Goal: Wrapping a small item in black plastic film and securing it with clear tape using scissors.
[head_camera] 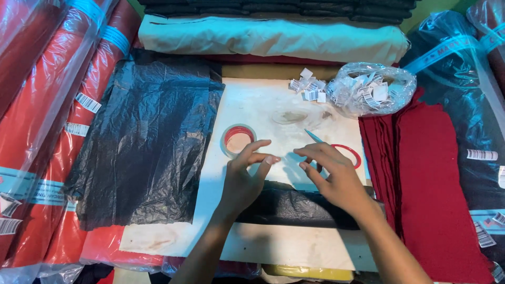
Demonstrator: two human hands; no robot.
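Left hand (pixel 243 179) and right hand (pixel 334 173): fingers spread, gripping nothing, pressing clear wrap over a folded black cloth (pixel 294 208) on the white board (pixel 252 105). Wrap looks unsealed; tape roll (pixel 238 140) approx. beside L fingers, untouched. Black bags (pixel 147 142) lie left.

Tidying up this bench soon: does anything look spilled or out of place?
Yes. A few small white tags lie loose on the white board, outside the clear bag of tags beside them.
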